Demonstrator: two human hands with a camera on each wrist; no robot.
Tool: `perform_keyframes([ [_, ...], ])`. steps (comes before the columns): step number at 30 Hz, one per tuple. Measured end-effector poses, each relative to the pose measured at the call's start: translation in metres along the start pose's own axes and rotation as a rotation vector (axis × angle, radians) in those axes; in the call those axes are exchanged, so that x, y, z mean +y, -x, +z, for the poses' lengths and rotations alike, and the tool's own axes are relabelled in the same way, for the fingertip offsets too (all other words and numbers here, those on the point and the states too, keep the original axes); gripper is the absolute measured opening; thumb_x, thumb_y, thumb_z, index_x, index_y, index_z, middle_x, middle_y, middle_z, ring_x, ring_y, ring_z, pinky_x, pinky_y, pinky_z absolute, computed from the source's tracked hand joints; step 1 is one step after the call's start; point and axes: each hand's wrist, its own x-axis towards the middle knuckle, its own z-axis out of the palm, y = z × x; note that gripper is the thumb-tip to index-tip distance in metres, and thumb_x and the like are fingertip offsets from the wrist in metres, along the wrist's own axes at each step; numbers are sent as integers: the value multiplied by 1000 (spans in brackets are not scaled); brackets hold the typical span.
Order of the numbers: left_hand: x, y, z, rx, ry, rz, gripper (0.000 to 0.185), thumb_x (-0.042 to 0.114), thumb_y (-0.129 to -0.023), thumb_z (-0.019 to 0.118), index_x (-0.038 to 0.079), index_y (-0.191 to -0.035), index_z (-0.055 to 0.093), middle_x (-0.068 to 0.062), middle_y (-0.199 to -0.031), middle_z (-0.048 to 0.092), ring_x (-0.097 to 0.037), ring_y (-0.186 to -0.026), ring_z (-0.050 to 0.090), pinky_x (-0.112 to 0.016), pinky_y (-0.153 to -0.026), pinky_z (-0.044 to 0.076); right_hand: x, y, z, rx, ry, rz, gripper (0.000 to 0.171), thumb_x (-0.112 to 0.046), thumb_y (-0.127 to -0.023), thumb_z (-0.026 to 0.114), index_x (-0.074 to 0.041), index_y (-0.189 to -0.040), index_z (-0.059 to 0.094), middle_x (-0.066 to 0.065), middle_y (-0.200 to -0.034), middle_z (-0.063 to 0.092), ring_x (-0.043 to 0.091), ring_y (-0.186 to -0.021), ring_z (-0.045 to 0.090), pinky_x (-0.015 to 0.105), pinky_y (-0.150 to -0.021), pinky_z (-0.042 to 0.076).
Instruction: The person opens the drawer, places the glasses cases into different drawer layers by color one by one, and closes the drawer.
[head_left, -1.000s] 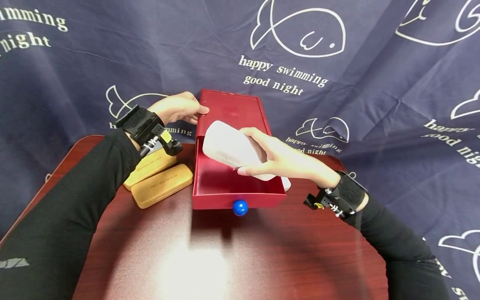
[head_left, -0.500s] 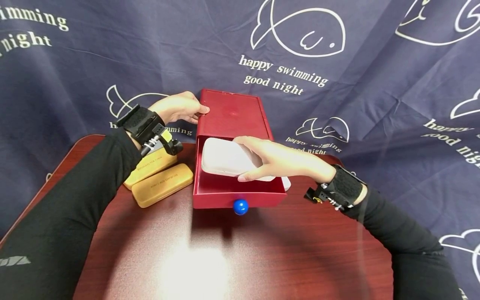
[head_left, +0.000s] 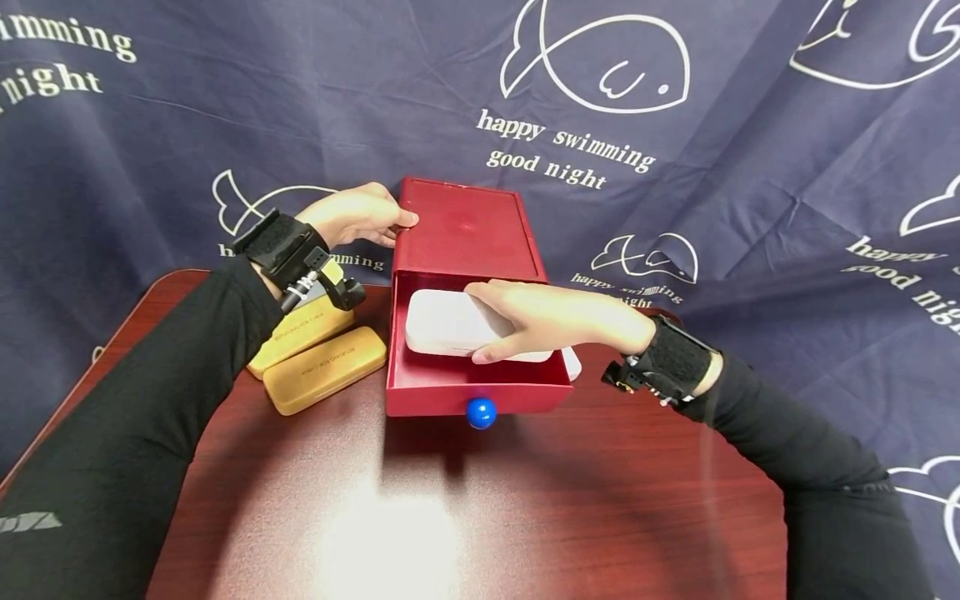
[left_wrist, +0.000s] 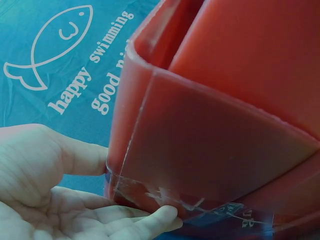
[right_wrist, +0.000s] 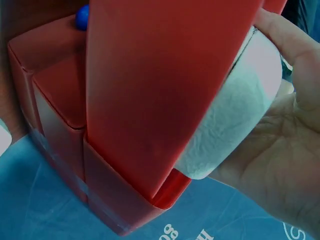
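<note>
A white glasses case [head_left: 442, 323] lies level within the pulled-out drawer [head_left: 435, 401] of a red drawer box [head_left: 467, 227] in the head view. My right hand [head_left: 536, 318] grips its right end from above, thumb on the near side and fingers on the far side. The right wrist view shows the case [right_wrist: 235, 107] above the drawer's side wall, against the palm. At the box's rear left corner my left hand [head_left: 358, 215] holds on, thumb at the top edge and fingers along the side. A blue knob [head_left: 481, 412] is on the drawer front.
Two yellow glasses cases [head_left: 324, 371] lie left of the drawer on the reddish-brown table [head_left: 600, 483]. Another white object [head_left: 572, 364] shows partly past the drawer's right side. A dark blue printed cloth [head_left: 420, 92] hangs behind the table.
My right hand has lowered the white glasses case into the drawer and turned it from slanted to nearly level. My left hand has stayed at the box's corner.
</note>
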Motion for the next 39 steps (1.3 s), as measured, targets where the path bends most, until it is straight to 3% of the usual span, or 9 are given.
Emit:
perform_keyframes([
  [9, 0, 1, 1, 4, -7, 4, 14, 17, -104, 54, 5, -96, 53, 2, -81, 58, -8, -74, 61, -18, -75, 56, -5, -15, -3, -106, 128, 83, 80, -49, -90, 74, -2, -146, 42, 11, -115, 58, 22, -100, 57, 35, -90, 50],
  [16, 0, 3, 0, 2, -4, 10, 14, 17, -103, 55, 4, -98, 54, 1, -85, 60, -9, -77, 62, -18, -74, 56, -9, -22, -6, -159, 151, 125, 77, -48, -89, 74, -4, -144, 43, 12, -116, 58, 23, -102, 58, 36, -91, 51],
  [21, 1, 3, 0, 1, 0, 8, 13, 17, -103, 55, 4, -99, 55, 1, -88, 60, -11, -82, 62, -24, -87, 56, -11, -26, -9, -201, 170, 138, 66, -43, -89, 76, -6, -134, 47, 11, -114, 58, 23, -100, 59, 36, -89, 52],
  [25, 0, 2, 1, 3, -2, 12, 13, 16, -103, 55, 4, -97, 55, 1, -85, 59, -9, -79, 61, -22, -83, 56, -15, -29, -10, -219, 216, 149, 58, -41, -87, 78, -7, -125, 50, 9, -110, 58, 22, -96, 60, 35, -87, 52],
  [28, 0, 2, 1, 7, -5, 14, 14, 16, -103, 55, 5, -95, 54, 2, -82, 59, -9, -76, 61, -19, -77, 56, -18, -31, -8, -214, 248, 161, 55, -40, -87, 79, -8, -122, 51, 9, -108, 59, 21, -94, 61, 34, -86, 53],
  [35, -2, 3, 1, 10, -14, 21, 13, 15, -103, 55, 4, -96, 55, 1, -86, 58, -10, -80, 61, -29, -97, 55, -22, -32, 3, -121, 346, 194, 56, -41, -87, 78, -7, -124, 51, 10, -108, 61, 24, -96, 64, 38, -87, 55],
  [39, -1, 2, 1, 19, -15, 17, 13, 16, -103, 55, 5, -97, 54, 1, -86, 58, -9, -78, 61, -23, -86, 57, -21, -30, 9, -9, 416, 158, 43, -36, -89, 77, -5, -113, 58, 11, -99, 66, 28, -87, 68, 41, -78, 58],
])
